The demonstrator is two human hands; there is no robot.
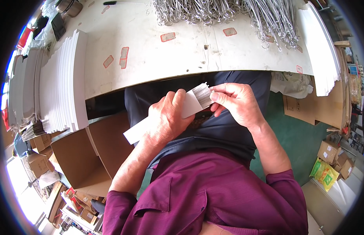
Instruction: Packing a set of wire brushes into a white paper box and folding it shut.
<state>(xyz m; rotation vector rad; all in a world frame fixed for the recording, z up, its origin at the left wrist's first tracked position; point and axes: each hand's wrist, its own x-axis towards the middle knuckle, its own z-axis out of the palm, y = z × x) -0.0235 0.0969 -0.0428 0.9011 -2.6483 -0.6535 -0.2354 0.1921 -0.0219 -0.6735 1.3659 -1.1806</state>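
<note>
Sits at bench point(146, 58) w/ lap just below nr edge, in purple shirt point(225, 188) & dark trousers point(144, 94). Grips long narrow white box point(193, 105) in L hand point(168, 117), fingers & thumb wrapped round its middle. Holds it over lap, slanted, w/ open end up & to R, other end poking out past L wrist. Shows bunch of thin ribbed whitish rods point(201, 93) in open end, tips sticking out (too small to tell exact kind). Has thumb & index of R hand point(240, 103) bent together at rods, right by box mouth, other fingers curled loosely; can't tell if pinching or only touching. Faces big pile of looped metal wires point(193, 11) at far side of bench, plus red-edged patches point(168, 37) dotted about the top. Has tall stack of white cardboard point(64, 82) on L, another white stack point(321, 51) on R, and metal cup point(69, 8) nr far L corner. Has open brown carton point(82, 160) below bench on L, white plastic bag point(291, 85) under R side, green floor point(284, 125) below, and yellow-green bag point(325, 174) nr small cartons point(329, 151) farther R.
</note>
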